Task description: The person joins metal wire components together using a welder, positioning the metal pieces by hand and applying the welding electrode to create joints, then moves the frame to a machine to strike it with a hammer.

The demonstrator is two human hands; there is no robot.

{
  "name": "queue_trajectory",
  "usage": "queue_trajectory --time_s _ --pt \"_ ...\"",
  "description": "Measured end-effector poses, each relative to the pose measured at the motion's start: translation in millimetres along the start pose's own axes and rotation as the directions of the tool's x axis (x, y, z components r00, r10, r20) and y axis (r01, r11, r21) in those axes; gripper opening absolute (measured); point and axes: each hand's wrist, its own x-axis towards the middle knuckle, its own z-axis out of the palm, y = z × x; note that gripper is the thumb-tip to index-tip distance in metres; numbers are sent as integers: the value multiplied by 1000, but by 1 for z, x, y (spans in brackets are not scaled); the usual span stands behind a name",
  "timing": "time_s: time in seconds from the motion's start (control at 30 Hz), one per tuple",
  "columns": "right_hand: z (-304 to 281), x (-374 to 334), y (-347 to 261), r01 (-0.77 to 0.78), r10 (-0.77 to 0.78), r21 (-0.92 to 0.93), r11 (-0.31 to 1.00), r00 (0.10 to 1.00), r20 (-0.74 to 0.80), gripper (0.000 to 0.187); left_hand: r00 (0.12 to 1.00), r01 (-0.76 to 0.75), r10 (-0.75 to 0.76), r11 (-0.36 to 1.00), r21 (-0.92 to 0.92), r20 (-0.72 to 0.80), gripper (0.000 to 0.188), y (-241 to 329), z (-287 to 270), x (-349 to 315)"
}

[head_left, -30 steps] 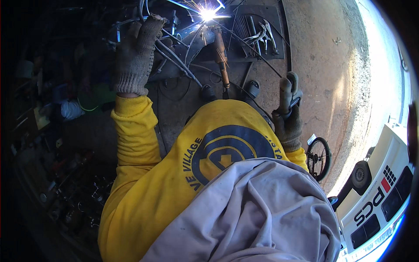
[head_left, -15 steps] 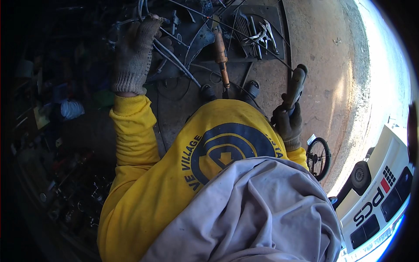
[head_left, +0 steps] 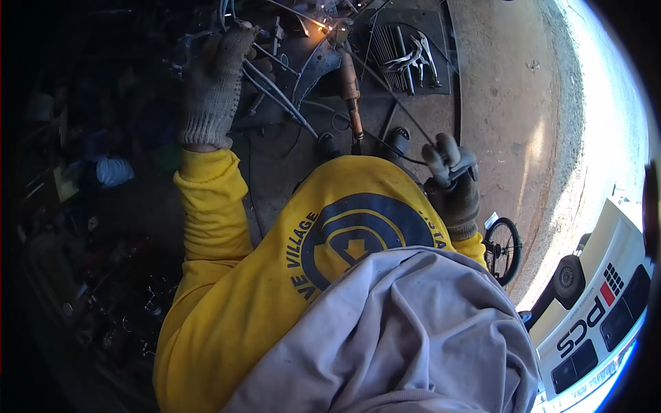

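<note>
My left hand (head_left: 217, 82), in a grey knitted glove, is closed on the bent metal rods of a metal frame (head_left: 279, 93) at the upper left. Some of its fingers are hidden behind the rods. At the right, my gloved right hand (head_left: 451, 175) is wrapped round a dark welding electrode holder (head_left: 466, 162), mostly covered by the fingers. From it a thin welding rod (head_left: 389, 93) slants up and left toward the frame. Bright orange sparks (head_left: 326, 27) glow by the joint near its far end. Below the joint stands a brown cylindrical handle (head_left: 350, 79), touched by neither hand.
Locking pliers (head_left: 416, 60) lie beside a ribbed metal piece (head_left: 387, 51) on the dark work surface. My shoes (head_left: 398, 140) are below its near edge. A bicycle wheel (head_left: 502, 251) and a white vehicle (head_left: 592, 310) are at the right. Dark clutter fills the left.
Sparks have appeared at the frame's joint. My right hand has turned the electrode holder, and the rod now slants lower. The left hand has stayed put.
</note>
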Motion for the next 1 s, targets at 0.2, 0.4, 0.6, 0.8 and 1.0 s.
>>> queue_trajectory --time_s 0.2,0.4,0.6,0.8,1.0 --pt "9 -8 -19 -87 -106 -709 700 969 -224 47 980 -200 201 974 103 -6 23 -4 0 -3" --pt "5 -9 -21 -54 -22 -713 699 995 -97 64 998 55 -54 998 -28 39 31 3 -4 -2" --pt "4 -25 -4 -217 69 -651 727 967 -246 47 999 37 -38 996 -81 -12 41 3 0 -4" --pt "11 -21 -13 -298 145 -509 808 937 -318 50 1000 7 -7 999 41 17 29 8 -4 -4" --pt "12 -20 -10 -257 97 -538 803 947 -308 50 992 -125 124 992 31 30 34 -17 -4 -1"
